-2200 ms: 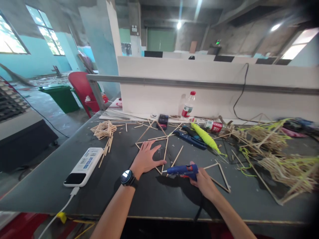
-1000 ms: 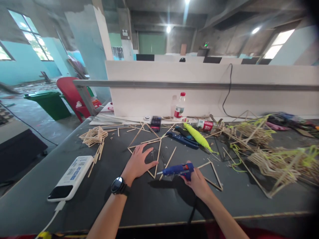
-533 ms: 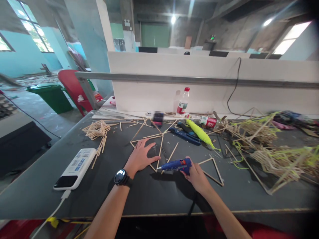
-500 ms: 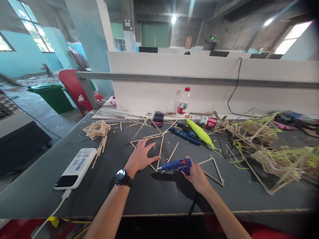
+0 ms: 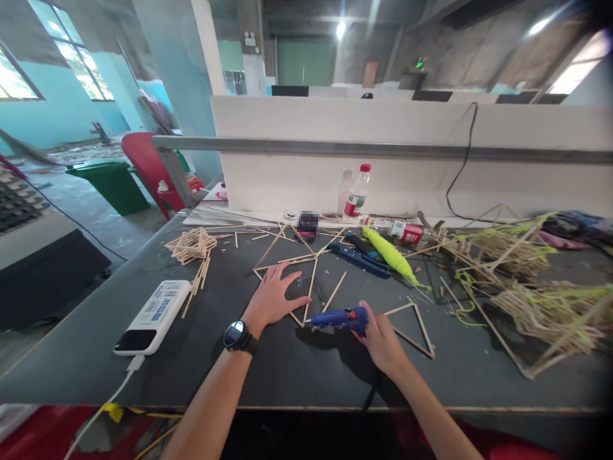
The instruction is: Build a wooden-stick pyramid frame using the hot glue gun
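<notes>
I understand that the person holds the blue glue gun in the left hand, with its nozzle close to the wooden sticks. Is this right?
Not quite: the head view shows the blue glue gun in the right hand, with its nozzle close to the wooden sticks.

A single view from the wearer's head, facing forward and down
The camera looked from above and behind the near edge of the table (image 5: 287, 377), close enough that both forearms (image 5: 215, 396) ran up from the bottom of the frame. The left hand (image 5: 272, 299) and right hand (image 5: 380, 340) sat near, a little below mid-frame. Its wide view reached across the tabletop to the white partition (image 5: 287, 182), then over that to a ceiling light (image 5: 340, 29), with windows (image 5: 85, 67) far off at the left.
</notes>
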Demonstrator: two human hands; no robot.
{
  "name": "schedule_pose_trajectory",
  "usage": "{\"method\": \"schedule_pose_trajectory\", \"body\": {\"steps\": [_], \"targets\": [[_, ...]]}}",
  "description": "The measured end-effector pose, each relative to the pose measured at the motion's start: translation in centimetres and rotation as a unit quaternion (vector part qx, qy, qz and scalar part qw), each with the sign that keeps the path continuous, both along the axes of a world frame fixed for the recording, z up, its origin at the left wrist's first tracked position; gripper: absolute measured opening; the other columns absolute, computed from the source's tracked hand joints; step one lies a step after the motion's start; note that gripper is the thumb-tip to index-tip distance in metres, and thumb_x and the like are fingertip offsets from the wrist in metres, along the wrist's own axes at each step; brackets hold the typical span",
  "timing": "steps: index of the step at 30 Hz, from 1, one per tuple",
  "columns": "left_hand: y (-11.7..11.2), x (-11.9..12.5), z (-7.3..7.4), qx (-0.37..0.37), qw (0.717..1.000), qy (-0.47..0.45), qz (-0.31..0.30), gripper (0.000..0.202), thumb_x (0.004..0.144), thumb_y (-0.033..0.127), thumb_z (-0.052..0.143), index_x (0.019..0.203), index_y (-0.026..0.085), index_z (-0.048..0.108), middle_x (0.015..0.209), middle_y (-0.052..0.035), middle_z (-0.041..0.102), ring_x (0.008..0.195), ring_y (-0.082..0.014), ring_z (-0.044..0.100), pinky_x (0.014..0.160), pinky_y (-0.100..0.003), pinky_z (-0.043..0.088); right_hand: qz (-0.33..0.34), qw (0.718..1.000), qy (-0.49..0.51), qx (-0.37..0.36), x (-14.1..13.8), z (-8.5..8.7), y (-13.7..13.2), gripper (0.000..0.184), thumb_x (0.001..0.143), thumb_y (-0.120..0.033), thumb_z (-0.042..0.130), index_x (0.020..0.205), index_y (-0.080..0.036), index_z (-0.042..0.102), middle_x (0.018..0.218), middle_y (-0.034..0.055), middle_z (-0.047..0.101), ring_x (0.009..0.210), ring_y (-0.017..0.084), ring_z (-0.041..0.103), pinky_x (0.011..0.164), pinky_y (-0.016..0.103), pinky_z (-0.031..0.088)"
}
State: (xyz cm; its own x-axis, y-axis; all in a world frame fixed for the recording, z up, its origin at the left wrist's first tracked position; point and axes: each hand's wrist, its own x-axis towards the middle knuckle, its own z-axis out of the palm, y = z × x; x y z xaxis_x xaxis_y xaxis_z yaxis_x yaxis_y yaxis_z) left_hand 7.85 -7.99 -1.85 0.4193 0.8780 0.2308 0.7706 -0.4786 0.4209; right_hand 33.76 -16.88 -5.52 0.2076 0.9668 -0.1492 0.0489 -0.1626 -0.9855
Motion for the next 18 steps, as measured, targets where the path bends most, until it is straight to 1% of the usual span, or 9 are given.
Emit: {"method": "schedule_pose_trajectory", "body": {"steps": [4,8,11,14,16,18], "targets": [[0.1,0.1,0.0,0.005,1.000,-0.003,-0.003,0.072,0.083,0.074,0.052,0.140,0.031,0.055,0.157,-0.0078,0.033,0.145,-0.0341,0.029,0.118,-0.052,0.029,0.014,0.997,-0.080,0.008,0.1,0.3,0.1,0.063,0.080,-0.079,0.051,0.051,-0.022,0.047,0.047,0.0000,0.043,0.058,0.019,0.055,0.056,0.029,0.052],[0.1,0.0,0.0,0.001,1.000,0.000,-0.005,0.074,0.081,0.076,0.053,0.141,0.032,0.054,0.157,-0.0073,0.033,0.144,-0.0354,0.028,0.117,-0.054,0.028,0.021,0.993,-0.113,0.014,0.1,0.4,0.1,0.064,0.082,-0.077,0.050,0.048,-0.023,0.046,0.046,0.0012,0.044,0.055,0.019,0.053,0.054,0.029,0.049],[0.1,-0.1,0.0,0.000,1.000,0.001,-0.006,0.075,0.081,0.077,0.052,0.141,0.032,0.054,0.157,-0.0073,0.033,0.144,-0.0354,0.028,0.117,-0.054,0.028,0.022,0.996,-0.087,0.010,0.1,0.6,-0.1,0.066,0.084,-0.077,0.048,0.048,-0.022,0.044,0.048,0.0011,0.044,0.054,0.017,0.051,0.054,0.029,0.049],[0.2,-0.1,-0.1,0.001,1.000,-0.005,-0.006,0.074,0.081,0.076,0.053,0.140,0.032,0.054,0.157,-0.0066,0.034,0.144,-0.0356,0.027,0.118,-0.053,0.028,0.040,0.999,-0.037,0.002,0.2,1.4,-0.4,0.066,0.085,-0.077,0.046,0.052,-0.020,0.049,0.053,0.0010,0.047,0.053,0.015,0.049,0.054,0.027,0.047],[0.2,-0.1,-0.2,0.001,1.000,-0.008,-0.007,0.074,0.081,0.076,0.054,0.140,0.032,0.054,0.157,-0.0063,0.034,0.144,-0.0356,0.027,0.118,-0.053,0.028,0.045,0.999,-0.021,-0.002,0.2,2.1,-0.6,0.066,0.084,-0.078,0.048,0.054,-0.019,0.051,0.050,-0.0008,0.044,0.049,0.012,0.042,0.050,0.024,0.042],[0.3,-0.1,-0.3,0.001,1.000,-0.010,-0.006,0.074,0.081,0.076,0.054,0.140,0.032,0.054,0.157,-0.0064,0.034,0.144,-0.0357,0.027,0.118,-0.053,0.027,0.047,0.999,-0.020,-0.001,0.2,2.8,-0.7,0.067,0.083,-0.078,0.049,0.051,-0.019,0.049,0.045,-0.0032,0.037,0.044,0.009,0.032,0.045,0.023,0.035]]}}
